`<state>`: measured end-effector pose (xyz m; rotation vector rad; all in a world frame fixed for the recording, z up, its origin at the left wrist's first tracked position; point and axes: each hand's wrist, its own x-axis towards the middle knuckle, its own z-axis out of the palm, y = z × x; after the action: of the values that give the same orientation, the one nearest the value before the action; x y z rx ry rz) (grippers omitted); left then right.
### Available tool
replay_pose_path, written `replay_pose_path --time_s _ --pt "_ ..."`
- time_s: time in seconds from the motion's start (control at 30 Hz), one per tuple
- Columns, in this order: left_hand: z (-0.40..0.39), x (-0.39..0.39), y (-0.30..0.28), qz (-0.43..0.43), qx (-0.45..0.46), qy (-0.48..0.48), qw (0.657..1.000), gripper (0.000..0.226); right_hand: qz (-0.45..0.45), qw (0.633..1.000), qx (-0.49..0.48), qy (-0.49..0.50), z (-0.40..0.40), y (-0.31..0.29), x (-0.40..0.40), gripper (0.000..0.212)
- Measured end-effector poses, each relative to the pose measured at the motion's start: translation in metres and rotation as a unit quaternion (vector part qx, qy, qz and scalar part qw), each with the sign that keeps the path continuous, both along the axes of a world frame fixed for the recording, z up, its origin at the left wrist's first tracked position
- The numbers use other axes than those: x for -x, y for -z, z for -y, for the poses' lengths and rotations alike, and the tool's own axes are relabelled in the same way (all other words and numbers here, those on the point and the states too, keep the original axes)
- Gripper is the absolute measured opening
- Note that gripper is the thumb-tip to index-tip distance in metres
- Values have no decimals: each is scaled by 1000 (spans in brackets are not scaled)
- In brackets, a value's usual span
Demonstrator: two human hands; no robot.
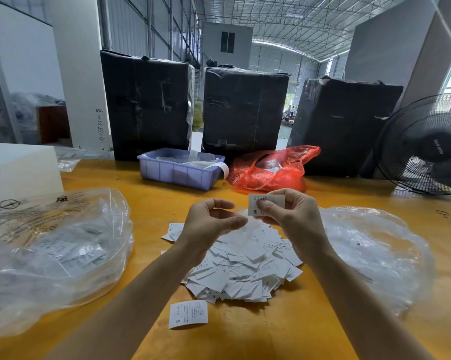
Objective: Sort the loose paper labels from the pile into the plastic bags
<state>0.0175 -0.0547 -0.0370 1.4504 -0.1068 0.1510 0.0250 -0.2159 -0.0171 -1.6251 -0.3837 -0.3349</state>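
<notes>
A heap of small white paper labels [245,266], printed with fine text and size letters, lay on the yellow table [310,320] between 2 clear plastic bags: the left bag [53,250] already held labels, the right bag [370,250] lay crumpled. 1 stray label [188,314] marked S sat just in front of the heap. Above it, my right hand [289,211] pinched a label [255,205] marked M between thumb and curled fingers. My left hand [211,216] hovered beside it, fingers loosely curled; whether it gripped anything, I could not tell.
</notes>
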Motion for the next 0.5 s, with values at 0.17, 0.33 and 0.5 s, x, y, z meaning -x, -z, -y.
replay_pose_path --time_s 0.17,0.33,0.5 --pt "0 -1 0 -2 3 -12 1000 35 49 996 52 48 -1 2 -1 18" --pt "-1 0 0 -4 10 -23 1000 34 72 992 76 64 0 4 -2 19" --pt "-1 -1 -1 -3 10 -24 1000 34 86 987 104 92 0 4 -3 21"
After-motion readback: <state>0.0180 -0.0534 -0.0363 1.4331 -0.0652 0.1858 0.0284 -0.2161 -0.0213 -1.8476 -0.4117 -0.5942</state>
